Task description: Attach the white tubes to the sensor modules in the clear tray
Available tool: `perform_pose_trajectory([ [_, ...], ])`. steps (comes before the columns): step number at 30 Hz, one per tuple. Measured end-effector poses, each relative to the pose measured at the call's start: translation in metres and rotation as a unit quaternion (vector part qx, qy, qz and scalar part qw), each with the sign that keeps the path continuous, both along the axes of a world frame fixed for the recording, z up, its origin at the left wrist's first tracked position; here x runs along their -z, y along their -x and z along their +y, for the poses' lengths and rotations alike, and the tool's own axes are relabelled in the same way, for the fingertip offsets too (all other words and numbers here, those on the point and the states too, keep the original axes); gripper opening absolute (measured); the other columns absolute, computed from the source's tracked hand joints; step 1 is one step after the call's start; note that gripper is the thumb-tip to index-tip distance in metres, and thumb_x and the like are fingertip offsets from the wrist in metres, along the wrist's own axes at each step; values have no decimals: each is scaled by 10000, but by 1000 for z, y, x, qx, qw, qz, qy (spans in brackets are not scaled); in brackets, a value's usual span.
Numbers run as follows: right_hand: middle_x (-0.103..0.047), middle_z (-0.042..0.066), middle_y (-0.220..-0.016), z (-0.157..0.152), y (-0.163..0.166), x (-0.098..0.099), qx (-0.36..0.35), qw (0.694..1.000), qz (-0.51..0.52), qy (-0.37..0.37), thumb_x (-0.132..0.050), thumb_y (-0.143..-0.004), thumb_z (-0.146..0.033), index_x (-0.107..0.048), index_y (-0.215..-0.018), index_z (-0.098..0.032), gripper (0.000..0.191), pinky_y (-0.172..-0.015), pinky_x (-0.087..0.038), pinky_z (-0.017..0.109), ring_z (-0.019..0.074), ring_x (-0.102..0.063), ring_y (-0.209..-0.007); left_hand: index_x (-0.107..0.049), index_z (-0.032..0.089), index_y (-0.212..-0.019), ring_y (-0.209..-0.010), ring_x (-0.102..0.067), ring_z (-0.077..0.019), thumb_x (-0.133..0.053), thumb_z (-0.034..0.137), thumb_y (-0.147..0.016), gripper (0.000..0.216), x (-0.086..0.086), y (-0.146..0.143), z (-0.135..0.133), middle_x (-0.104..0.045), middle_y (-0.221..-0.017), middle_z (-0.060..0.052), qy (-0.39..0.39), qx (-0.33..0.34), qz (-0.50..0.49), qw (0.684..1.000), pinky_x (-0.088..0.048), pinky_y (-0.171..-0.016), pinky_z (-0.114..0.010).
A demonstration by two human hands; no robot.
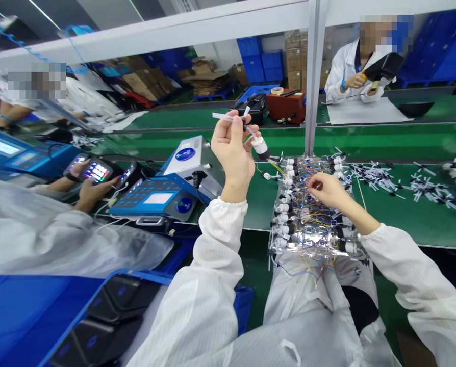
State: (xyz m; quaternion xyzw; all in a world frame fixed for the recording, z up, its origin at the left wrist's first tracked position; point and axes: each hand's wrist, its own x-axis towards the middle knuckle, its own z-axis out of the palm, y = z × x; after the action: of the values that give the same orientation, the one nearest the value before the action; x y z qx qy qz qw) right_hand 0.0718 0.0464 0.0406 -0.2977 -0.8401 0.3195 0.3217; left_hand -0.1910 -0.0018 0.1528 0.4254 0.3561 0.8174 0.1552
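Pump-like part, held by white tubes in the closed grip of the left hand, above the table, left of the clear tray; farther right, right hand over the tray, nearly pinched together, any hold unclear. Could lose a connection by snagging wires in the tray's tangle. No legible lettering on blue labels.

Tangled wires, individually indistinct
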Motion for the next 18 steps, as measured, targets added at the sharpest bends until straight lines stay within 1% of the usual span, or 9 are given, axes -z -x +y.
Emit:
perform_pose_trajectory([
  [2,-731,39,-850,-2,-1,-1,-8,1000,-14,-7,-696,-805,-133,-718,-890,-190,104,-759,-568,346,179,-681,-751,-669,249,-1121,-863,-746,-118,-735,553,-916,373,-2,-3,2,-734,-1031,6,-4,19,-8,1000,-628,-733,-250],
  [3,-747,58,-932,-3,0,-2,-13,1000,-9,-15,-707,-798,-137,-727,-962,-191,174,-797,-575,363,197,-697,-817,-666,245,-1116,-841,-744,-114,-743,534,-916,360,-4,-6,2,-735,-1020,9,-1,31,-8,999,-631,-730,-251],
  [6,-694,130,-1309,-5,11,-8,-43,998,24,-31,-803,-750,-183,-667,-1290,-204,558,-961,-565,419,266,-685,-1132,-645,228,-1118,-864,-753,-124,-720,490,-945,322,-16,-19,5,-728,-1011,9,19,59,6,998,-637,-769,-264],
  [7,-686,132,-1336,-3,17,-11,-53,998,27,-24,-821,-748,-198,-643,-1342,-212,621,-988,-555,423,270,-679,-1161,-633,221,-1118,-868,-752,-127,-700,473,-963,304,-22,-23,6,-725,-1009,8,20,66,12,998,-638,-781,-273],
  [8,-719,121,-1273,-1,23,-12,-57,998,19,-11,-821,-760,-206,-657,-1327,-214,590,-981,-555,417,261,-696,-1118,-618,215,-1121,-868,-749,-126,-677,452,-982,281,-29,-26,8,-724,-1011,6,16,71,16,997,-638,-793,-282],
  [10,-776,69,-981,7,34,-15,-47,999,-5,24,-765,-825,-216,-735,-1129,-199,306,-879,-566,380,219,-722,-897,-578,221,-1146,-881,-734,-116,-610,411,-1027,227,-45,-26,10,-729,-1041,4,-7,62,16,998,-634,-825,-293],
  [12,-726,25,-737,18,39,-18,-22,998,4,66,-688,-896,-249,-736,-899,-185,80,-750,-546,336,180,-681,-705,-533,245,-1192,-947,-722,-101,-506,367,-1081,167,-62,-15,9,-729,-1109,12,-47,28,0,999,-623,-882,-286],
  [15,-691,18,-675,30,32,-27,14,989,96,115,-666,-935,-342,-709,-834,-187,190,-664,-512,313,167,-648,-643,-491,277,-1245,-1095,-697,-77,-341,297,-1139,185,-79,25,2,-711,-1209,32,-127,-20,-42,991,-597,-958,-258],
  [18,-692,22,-699,34,11,-40,44,978,168,118,-726,-898,-405,-725,-863,-191,217,-662,-511,314,169,-640,-662,-512,311,-1280,-1233,-653,-91,-348,355,-1138,222,-73,79,-8,-701,-1265,50,-174,-57,-60,981,-589,-989,-265],
])
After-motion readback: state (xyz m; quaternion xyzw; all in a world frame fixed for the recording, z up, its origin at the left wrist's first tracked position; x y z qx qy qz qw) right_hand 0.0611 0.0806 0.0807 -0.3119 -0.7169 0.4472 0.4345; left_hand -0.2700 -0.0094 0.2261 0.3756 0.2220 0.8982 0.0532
